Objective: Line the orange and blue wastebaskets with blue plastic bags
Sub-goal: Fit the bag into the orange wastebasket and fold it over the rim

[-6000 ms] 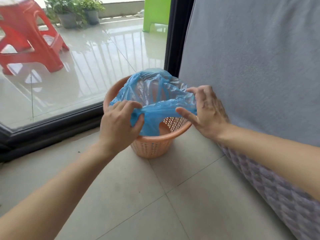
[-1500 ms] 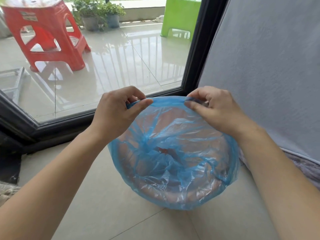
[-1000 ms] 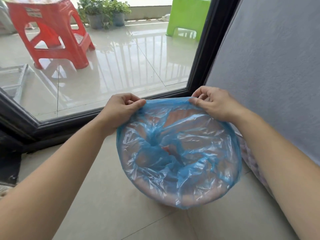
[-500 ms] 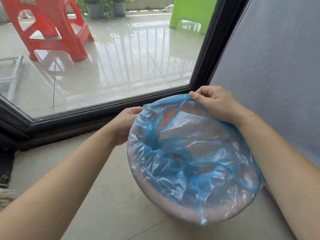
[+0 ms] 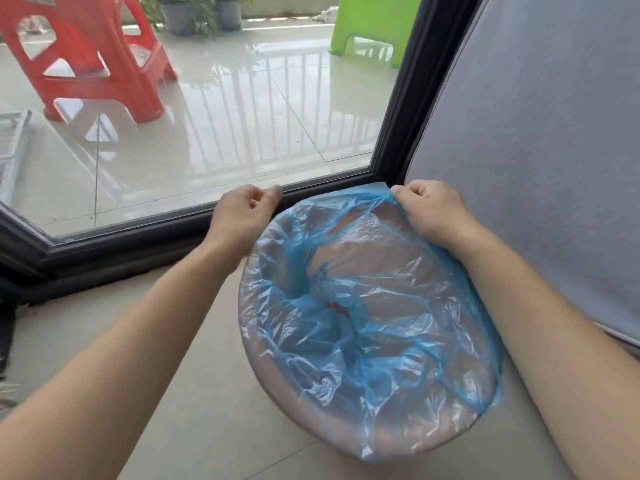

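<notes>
One orange wastebasket (image 5: 408,448) stands on the floor, lined with one blue plastic bag (image 5: 367,306); two bare hands reach to it, the left hand (image 5: 242,216) and the right hand (image 5: 433,213); beyond the glass stand one red stool (image 5: 86,53), one green stool (image 5: 374,19) and two potted plants (image 5: 201,12)

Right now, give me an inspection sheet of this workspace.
Surface: beige tiled floor, bare around the basket.
Job's things: orange plastic wastebasket covered by thin blue plastic bag; blue wastebasket not in view.
Clutter: nothing seen.
Grips: right hand pinches the bag's far edge; left hand closed beside the rim, contact with bag unclear.
Cables: nothing seen.
Surroundings: black-framed glass door, grey fabric panel, red plastic stool, green plastic stool outside.
</notes>
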A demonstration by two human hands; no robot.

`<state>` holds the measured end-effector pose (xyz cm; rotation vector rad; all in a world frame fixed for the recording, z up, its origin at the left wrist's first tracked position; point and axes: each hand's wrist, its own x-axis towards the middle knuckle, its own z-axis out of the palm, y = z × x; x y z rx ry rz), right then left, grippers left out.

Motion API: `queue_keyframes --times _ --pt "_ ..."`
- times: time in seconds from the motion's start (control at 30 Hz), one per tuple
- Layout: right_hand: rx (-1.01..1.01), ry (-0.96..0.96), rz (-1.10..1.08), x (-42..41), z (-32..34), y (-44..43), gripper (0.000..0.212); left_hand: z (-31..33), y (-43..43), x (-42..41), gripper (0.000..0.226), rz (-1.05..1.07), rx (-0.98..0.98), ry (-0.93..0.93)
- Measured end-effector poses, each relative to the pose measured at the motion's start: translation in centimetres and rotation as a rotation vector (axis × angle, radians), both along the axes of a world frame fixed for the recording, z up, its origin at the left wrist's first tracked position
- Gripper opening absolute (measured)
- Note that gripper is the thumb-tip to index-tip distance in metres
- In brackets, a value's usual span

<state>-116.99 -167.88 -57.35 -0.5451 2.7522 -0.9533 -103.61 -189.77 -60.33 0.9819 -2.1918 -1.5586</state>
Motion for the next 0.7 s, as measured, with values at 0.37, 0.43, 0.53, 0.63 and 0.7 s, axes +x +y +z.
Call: queue_keyframes --times 0.37,0.43,0.53,0.63,0.7 --pt "-0.221 -0.474 -0.104 0.3 -0.1 0.6 0.046 2.9 0.9 2.5 0.027 -0.329 -0.526 -0.108" --pt "-0.273 -0.698 -0.086 0.8 -0.2 1.5 0.042 2.7 0.8 2.3 0.028 -0.320 -0.599 -0.043" --pt "-0.356 -0.827 -0.105 1.5 -1.2 2.2 0.044 2.7 0.4 1.9 0.029 -0.346 -0.649 -0.004" --pt "-0.428 -0.675 -0.152 1.9 -1.2 2.0 0.047 2.5 -0.3 1.7 0.030 -0.332 -0.730 -0.004" --pt "-0.449 -0.537 -0.157 2.3 -0.9 2.0 0.040 2.3 -1.2 1.9 0.031 -0.303 -0.773 -0.012"
